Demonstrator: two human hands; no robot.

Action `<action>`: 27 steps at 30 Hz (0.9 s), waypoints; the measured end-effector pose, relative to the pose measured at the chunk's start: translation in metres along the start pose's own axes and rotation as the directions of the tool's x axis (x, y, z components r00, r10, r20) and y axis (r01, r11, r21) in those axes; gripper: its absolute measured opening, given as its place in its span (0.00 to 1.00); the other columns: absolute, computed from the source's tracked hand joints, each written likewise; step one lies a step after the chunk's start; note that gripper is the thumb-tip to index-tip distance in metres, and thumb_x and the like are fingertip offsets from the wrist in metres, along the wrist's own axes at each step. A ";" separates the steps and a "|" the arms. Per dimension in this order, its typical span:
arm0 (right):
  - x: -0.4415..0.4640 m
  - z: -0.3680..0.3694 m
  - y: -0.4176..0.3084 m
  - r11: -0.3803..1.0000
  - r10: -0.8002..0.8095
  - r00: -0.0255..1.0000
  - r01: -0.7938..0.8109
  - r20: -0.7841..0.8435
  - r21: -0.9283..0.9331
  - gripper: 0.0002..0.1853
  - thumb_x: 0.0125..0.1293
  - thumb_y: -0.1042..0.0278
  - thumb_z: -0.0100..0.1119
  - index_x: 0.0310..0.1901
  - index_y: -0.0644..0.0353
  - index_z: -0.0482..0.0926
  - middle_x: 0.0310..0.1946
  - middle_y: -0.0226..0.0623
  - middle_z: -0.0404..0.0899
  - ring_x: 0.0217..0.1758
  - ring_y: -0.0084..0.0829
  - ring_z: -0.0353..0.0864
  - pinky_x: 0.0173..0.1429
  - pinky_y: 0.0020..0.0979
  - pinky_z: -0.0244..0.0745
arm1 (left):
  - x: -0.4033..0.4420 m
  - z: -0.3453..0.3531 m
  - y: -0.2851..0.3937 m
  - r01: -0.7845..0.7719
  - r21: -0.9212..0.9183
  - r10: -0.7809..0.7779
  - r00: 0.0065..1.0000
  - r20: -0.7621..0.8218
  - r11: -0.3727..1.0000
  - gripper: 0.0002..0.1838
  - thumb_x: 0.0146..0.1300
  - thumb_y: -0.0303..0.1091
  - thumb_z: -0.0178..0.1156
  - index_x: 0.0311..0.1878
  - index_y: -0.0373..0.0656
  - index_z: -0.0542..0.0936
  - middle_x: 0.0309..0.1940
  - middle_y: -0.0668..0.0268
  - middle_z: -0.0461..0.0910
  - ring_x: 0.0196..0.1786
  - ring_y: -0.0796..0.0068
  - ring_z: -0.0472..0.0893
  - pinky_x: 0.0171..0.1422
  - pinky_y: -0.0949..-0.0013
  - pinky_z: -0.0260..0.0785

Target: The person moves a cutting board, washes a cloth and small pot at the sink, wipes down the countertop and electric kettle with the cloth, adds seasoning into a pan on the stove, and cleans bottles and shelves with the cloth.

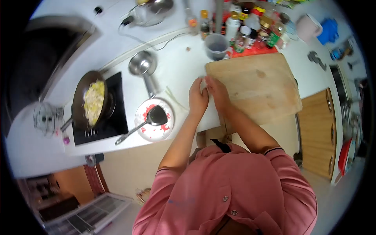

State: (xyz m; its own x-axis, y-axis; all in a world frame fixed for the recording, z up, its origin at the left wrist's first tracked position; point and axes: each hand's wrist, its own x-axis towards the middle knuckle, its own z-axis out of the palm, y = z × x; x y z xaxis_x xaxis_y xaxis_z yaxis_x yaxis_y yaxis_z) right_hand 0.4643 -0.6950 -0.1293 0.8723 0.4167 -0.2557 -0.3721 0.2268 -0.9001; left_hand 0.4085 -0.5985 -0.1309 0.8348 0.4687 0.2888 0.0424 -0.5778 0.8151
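The left hand (198,98) and right hand (219,93) are facing each other, fingers loosely extended, gripping nothing visible, at the left edge of the cutting board (270,90); palms are hiding. Leftward, a spatula (157,116) is resting on a plate (154,137). Farther left, cut food (94,102) is already lying in the wok (79,94); doneness isn't showing.

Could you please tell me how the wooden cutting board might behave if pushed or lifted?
The cutting board will probably stay stiff, as it looks like a solid wooden slab. Its broad spread may make it heavy and awkward from one edge. Lying flat, it seems apt to slide rather than roll.
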 end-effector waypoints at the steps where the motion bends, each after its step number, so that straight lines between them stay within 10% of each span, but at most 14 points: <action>1: 0.000 -0.010 -0.009 0.998 0.009 0.998 -0.005 -0.063 0.070 0.24 0.76 0.55 0.47 0.63 0.63 0.73 0.58 0.36 0.76 0.62 0.28 0.73 0.68 0.30 0.65 | 0.006 0.009 0.007 -0.003 -0.003 0.004 0.997 0.075 1.000 0.24 0.61 0.23 0.56 0.63 0.34 0.73 0.62 0.46 0.75 0.65 0.48 0.73 0.70 0.58 0.66; 18: -0.086 -0.145 -0.040 0.938 -0.152 0.698 0.325 -0.700 0.120 0.20 0.74 0.66 0.50 0.62 0.69 0.74 0.60 0.39 0.77 0.63 0.30 0.74 0.70 0.30 0.66 | 0.027 0.148 0.088 -0.218 -0.218 0.308 0.669 0.676 0.951 0.25 0.62 0.27 0.59 0.62 0.31 0.73 0.64 0.44 0.72 0.66 0.47 0.73 0.70 0.57 0.66; 21: -0.103 -0.154 -0.026 0.949 -0.164 0.631 0.310 -0.758 0.052 0.19 0.73 0.70 0.51 0.61 0.70 0.74 0.59 0.39 0.77 0.62 0.29 0.74 0.68 0.29 0.67 | 0.049 0.185 0.052 -0.537 -0.132 0.487 0.597 0.638 0.833 0.25 0.64 0.30 0.57 0.63 0.31 0.71 0.64 0.44 0.71 0.68 0.46 0.69 0.73 0.55 0.62; 27: -0.116 -0.172 0.009 0.968 -0.241 0.355 0.152 -0.903 -0.198 0.21 0.65 0.71 0.55 0.60 0.66 0.75 0.51 0.39 0.79 0.51 0.31 0.76 0.61 0.28 0.69 | 0.096 0.207 0.021 -0.681 0.096 0.483 0.604 0.634 0.726 0.29 0.61 0.32 0.61 0.63 0.28 0.70 0.68 0.44 0.67 0.71 0.45 0.64 0.77 0.52 0.56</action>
State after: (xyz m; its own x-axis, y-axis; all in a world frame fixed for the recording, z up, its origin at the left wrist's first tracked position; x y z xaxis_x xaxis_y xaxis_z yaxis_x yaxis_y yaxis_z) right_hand 0.4141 -0.8927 -0.1685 0.6860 -0.7016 -0.1927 -0.1647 0.1083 -0.9804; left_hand 0.6036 -0.7044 -0.1900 0.8728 -0.4198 0.2491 -0.4851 -0.8030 0.3463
